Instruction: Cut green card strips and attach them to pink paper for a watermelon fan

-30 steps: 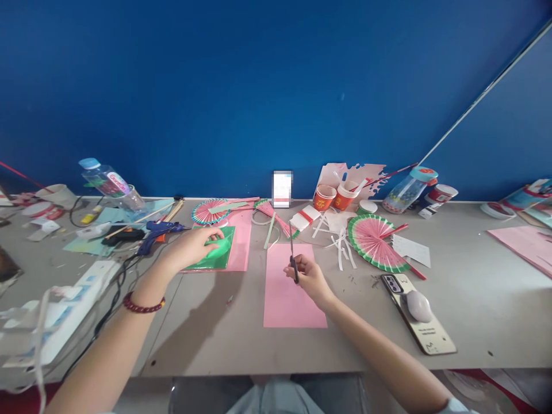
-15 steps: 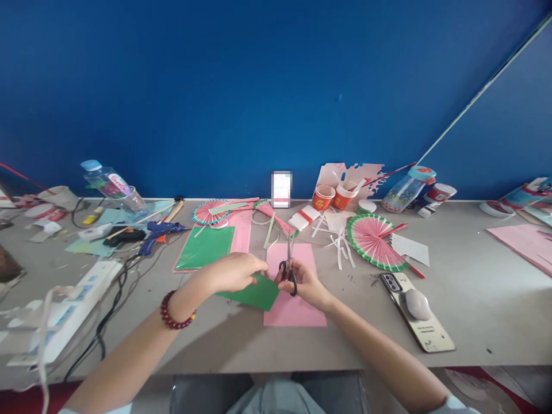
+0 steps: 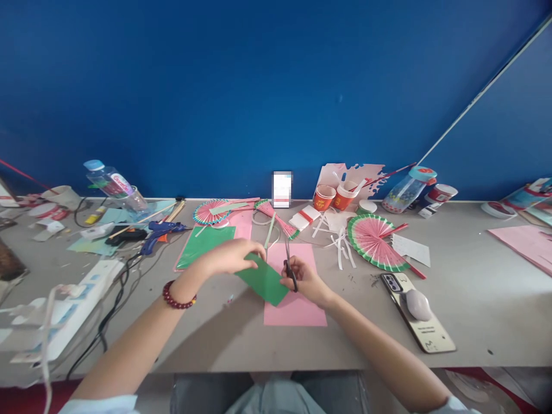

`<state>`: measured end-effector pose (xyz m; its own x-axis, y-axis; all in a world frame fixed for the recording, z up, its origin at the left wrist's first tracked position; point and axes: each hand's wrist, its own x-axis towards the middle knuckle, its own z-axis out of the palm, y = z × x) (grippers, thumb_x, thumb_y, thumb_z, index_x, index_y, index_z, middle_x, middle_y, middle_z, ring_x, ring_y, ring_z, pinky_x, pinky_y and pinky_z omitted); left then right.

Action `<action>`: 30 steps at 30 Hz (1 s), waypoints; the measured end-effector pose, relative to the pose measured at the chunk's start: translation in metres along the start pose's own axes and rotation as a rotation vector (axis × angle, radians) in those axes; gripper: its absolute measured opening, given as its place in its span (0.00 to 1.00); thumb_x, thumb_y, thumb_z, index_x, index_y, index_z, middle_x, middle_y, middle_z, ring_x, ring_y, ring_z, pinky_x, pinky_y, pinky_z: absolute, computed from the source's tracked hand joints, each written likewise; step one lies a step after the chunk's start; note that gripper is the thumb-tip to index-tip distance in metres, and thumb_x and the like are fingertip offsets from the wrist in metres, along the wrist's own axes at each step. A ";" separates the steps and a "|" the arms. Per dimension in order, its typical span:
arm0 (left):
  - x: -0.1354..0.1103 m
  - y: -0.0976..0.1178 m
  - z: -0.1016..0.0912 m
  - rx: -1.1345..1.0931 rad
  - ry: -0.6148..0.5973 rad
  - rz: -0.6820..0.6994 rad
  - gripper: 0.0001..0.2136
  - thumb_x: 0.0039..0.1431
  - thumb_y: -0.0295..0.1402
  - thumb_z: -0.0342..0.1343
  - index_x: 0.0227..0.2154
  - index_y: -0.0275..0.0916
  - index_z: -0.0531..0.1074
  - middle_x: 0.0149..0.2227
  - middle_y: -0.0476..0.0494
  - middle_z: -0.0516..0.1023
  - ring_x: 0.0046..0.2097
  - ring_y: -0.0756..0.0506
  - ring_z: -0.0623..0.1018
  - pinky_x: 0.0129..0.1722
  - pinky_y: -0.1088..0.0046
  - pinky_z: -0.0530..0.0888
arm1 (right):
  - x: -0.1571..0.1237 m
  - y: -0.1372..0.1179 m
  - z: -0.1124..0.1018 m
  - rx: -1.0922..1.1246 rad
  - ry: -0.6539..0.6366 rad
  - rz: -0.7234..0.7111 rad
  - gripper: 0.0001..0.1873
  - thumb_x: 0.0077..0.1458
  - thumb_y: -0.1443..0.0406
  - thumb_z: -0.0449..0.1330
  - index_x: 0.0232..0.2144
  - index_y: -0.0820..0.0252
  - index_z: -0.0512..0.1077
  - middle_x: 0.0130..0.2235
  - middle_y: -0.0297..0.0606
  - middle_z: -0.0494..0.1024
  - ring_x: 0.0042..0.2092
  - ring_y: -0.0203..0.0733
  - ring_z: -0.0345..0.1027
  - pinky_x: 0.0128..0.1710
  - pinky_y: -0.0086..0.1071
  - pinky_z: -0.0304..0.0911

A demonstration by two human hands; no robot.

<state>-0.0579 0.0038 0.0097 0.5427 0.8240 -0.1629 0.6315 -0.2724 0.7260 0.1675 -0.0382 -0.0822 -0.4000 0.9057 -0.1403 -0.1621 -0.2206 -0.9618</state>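
A sheet of green paper (image 3: 265, 280) is held tilted above a pink sheet (image 3: 295, 313) on the desk. My right hand (image 3: 308, 282) has dark-handled scissors (image 3: 290, 275) in it, blades pointing away from me. Its fingertips also pinch the right side of the green paper. Above the paper's upper left part is my left hand (image 3: 230, 256), its fingers curved and apart from the thumb. Whether those fingers touch the paper is hard to see. A red bead bracelet (image 3: 175, 298) circles the left wrist.
Left lie a green paper pack (image 3: 207, 247), a blue glue gun (image 3: 161, 233) and a white power strip (image 3: 81, 310). Watermelon-patterned paper fans (image 3: 373, 241), white strips (image 3: 342, 247), red paper cups (image 3: 324, 198) and a phone (image 3: 425, 333) with a mouse (image 3: 417, 305) sit around the desk.
The green paper has shifted to the right and turned, pinched by my right hand. My left hand has moved slightly up and left, and its fingers look more apart.
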 end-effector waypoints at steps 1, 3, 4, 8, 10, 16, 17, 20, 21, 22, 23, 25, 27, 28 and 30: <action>0.002 -0.006 -0.003 -0.062 0.075 -0.015 0.08 0.47 0.33 0.59 0.32 0.47 0.78 0.32 0.47 0.79 0.33 0.45 0.76 0.29 0.73 0.68 | 0.001 -0.001 -0.001 0.020 0.024 0.008 0.21 0.36 0.61 0.71 0.28 0.56 0.62 0.28 0.28 0.68 0.27 0.32 0.60 0.25 0.27 0.56; 0.008 -0.017 -0.005 -0.181 0.315 -0.033 0.08 0.48 0.34 0.60 0.33 0.44 0.77 0.33 0.45 0.78 0.36 0.45 0.75 0.30 0.74 0.69 | 0.001 -0.003 -0.002 0.051 0.071 0.013 0.21 0.37 0.61 0.71 0.28 0.56 0.62 0.29 0.29 0.68 0.28 0.32 0.60 0.25 0.26 0.55; 0.012 -0.023 -0.003 -0.249 0.454 -0.037 0.09 0.48 0.35 0.60 0.35 0.43 0.76 0.35 0.44 0.77 0.37 0.46 0.75 0.32 0.74 0.70 | 0.001 -0.004 -0.002 0.063 0.096 0.012 0.21 0.37 0.60 0.71 0.28 0.56 0.62 0.29 0.29 0.68 0.28 0.32 0.60 0.25 0.27 0.55; 0.024 -0.037 0.023 -0.593 0.661 -0.128 0.20 0.50 0.44 0.61 0.44 0.39 0.70 0.38 0.42 0.75 0.33 0.47 0.76 0.28 0.74 0.72 | 0.002 -0.009 -0.002 0.098 0.229 -0.061 0.20 0.38 0.60 0.70 0.28 0.56 0.62 0.29 0.29 0.67 0.27 0.32 0.58 0.24 0.27 0.54; 0.026 -0.039 0.042 -0.757 0.583 -0.187 0.27 0.49 0.48 0.61 0.48 0.39 0.66 0.38 0.40 0.76 0.34 0.46 0.77 0.29 0.73 0.73 | 0.002 -0.010 -0.002 0.087 0.286 -0.126 0.20 0.38 0.60 0.70 0.28 0.56 0.63 0.28 0.29 0.67 0.27 0.32 0.58 0.25 0.27 0.54; 0.021 -0.030 0.088 -0.956 0.216 -0.113 0.20 0.50 0.48 0.61 0.38 0.36 0.74 0.36 0.40 0.78 0.35 0.46 0.77 0.35 0.72 0.73 | 0.005 -0.006 -0.005 0.068 0.343 -0.219 0.21 0.37 0.61 0.71 0.29 0.56 0.63 0.30 0.30 0.68 0.29 0.33 0.60 0.24 0.26 0.55; 0.021 -0.028 0.093 -0.959 0.211 -0.106 0.19 0.49 0.47 0.62 0.35 0.35 0.75 0.34 0.41 0.79 0.34 0.46 0.76 0.35 0.71 0.72 | 0.005 -0.005 -0.006 0.076 0.340 -0.220 0.21 0.36 0.61 0.71 0.29 0.57 0.63 0.30 0.30 0.68 0.29 0.32 0.59 0.23 0.26 0.56; 0.021 -0.025 0.102 -0.933 0.352 -0.086 0.18 0.47 0.46 0.64 0.32 0.35 0.76 0.31 0.42 0.79 0.33 0.46 0.75 0.35 0.71 0.72 | 0.006 -0.001 -0.007 0.083 0.323 -0.193 0.21 0.37 0.62 0.71 0.29 0.57 0.63 0.29 0.28 0.68 0.26 0.30 0.58 0.23 0.26 0.56; 0.021 -0.025 0.104 -0.908 0.415 -0.068 0.17 0.47 0.46 0.63 0.31 0.35 0.76 0.30 0.43 0.78 0.33 0.46 0.75 0.35 0.72 0.71 | 0.007 0.000 -0.007 0.076 0.315 -0.176 0.20 0.37 0.62 0.71 0.29 0.57 0.63 0.28 0.27 0.68 0.25 0.30 0.58 0.23 0.26 0.56; 0.022 -0.026 0.105 -0.878 0.476 -0.046 0.17 0.48 0.46 0.63 0.31 0.35 0.75 0.29 0.45 0.78 0.32 0.47 0.74 0.33 0.73 0.71 | 0.007 0.000 -0.007 0.067 0.305 -0.155 0.21 0.37 0.62 0.71 0.29 0.57 0.63 0.27 0.26 0.68 0.25 0.29 0.58 0.23 0.26 0.56; 0.022 -0.027 0.105 -0.845 0.540 -0.026 0.16 0.48 0.46 0.62 0.30 0.36 0.75 0.27 0.47 0.76 0.30 0.49 0.73 0.31 0.74 0.70 | 0.007 0.001 -0.006 0.059 0.295 -0.131 0.21 0.37 0.62 0.71 0.28 0.57 0.63 0.27 0.26 0.68 0.24 0.29 0.58 0.23 0.26 0.56; 0.021 -0.028 0.105 -0.783 0.679 -0.008 0.15 0.49 0.46 0.61 0.26 0.36 0.73 0.22 0.51 0.70 0.26 0.52 0.68 0.26 0.77 0.66 | 0.008 0.001 -0.005 0.050 0.282 -0.087 0.22 0.37 0.61 0.71 0.28 0.57 0.61 0.25 0.26 0.68 0.23 0.29 0.58 0.22 0.25 0.55; 0.018 -0.029 0.103 -0.741 0.797 -0.015 0.15 0.51 0.45 0.60 0.24 0.37 0.71 0.19 0.54 0.64 0.23 0.53 0.63 0.23 0.79 0.62 | 0.007 0.001 -0.004 0.037 0.271 -0.048 0.22 0.38 0.58 0.70 0.28 0.57 0.61 0.24 0.25 0.68 0.21 0.29 0.58 0.20 0.26 0.55; 0.017 -0.029 0.101 -0.730 0.841 -0.016 0.15 0.52 0.45 0.60 0.24 0.37 0.70 0.19 0.55 0.62 0.23 0.54 0.63 0.22 0.79 0.62 | 0.006 0.000 -0.004 0.026 0.248 -0.028 0.23 0.39 0.57 0.70 0.29 0.57 0.60 0.23 0.25 0.68 0.20 0.29 0.59 0.20 0.26 0.56; 0.014 -0.027 0.099 -0.734 0.898 -0.010 0.14 0.53 0.44 0.59 0.24 0.37 0.69 0.20 0.55 0.62 0.23 0.54 0.63 0.22 0.80 0.63 | 0.004 -0.002 -0.003 -0.006 0.156 0.014 0.22 0.43 0.54 0.68 0.30 0.57 0.59 0.21 0.25 0.68 0.19 0.30 0.60 0.20 0.27 0.57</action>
<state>-0.0124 -0.0271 -0.0784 -0.2344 0.9607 0.1484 0.0006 -0.1525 0.9883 0.1688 -0.0334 -0.0812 -0.2571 0.9479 -0.1883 -0.1521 -0.2321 -0.9607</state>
